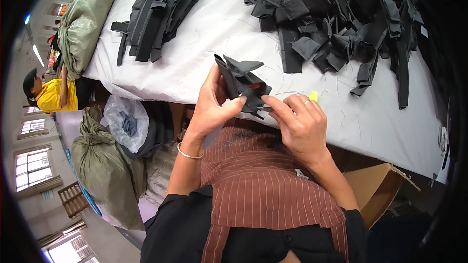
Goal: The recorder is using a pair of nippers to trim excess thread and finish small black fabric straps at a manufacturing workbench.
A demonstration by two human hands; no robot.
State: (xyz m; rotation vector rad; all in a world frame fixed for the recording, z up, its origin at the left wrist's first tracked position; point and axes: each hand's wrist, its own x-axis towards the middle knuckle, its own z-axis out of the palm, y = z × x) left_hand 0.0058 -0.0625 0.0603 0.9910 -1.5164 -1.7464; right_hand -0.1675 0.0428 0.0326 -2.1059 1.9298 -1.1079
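Closest in, a brown striped apron (273, 190) fills the near side, and above it both hands are busy. The left hand (213, 107), a pale bangle on its wrist, has its grip pinched firmly on a folded black cloth piece (236, 80), thumb on the near side, fingers behind. The right hand (302, 122), ring on one finger, comes in with curled fingers, its grip pinching the lower right edge of that same piece; whether a loose thread is caught there too is too small to tell. The black cloth piece is held up over the near edge of the white-covered worktop (190, 80), flaps sticking out.

Below the near edge, an open cardboard box (373, 190) sits to the right; to the left, a bulging green sack (109, 170) leans near a clear plastic bag (138, 139) with bluish cloth inside. Just past the right hand, a bright yellow scrap (313, 96) lies near the near edge.

Farther across, a neat stack of black strips (161, 19) lies toward the left edge, while a tangled heap of black strips (336, 29) sprawls over the far right corner. Another green sack (85, 24) slumps along the left edge, and beyond that edge stands a co-worker in a yellow shirt (58, 95).
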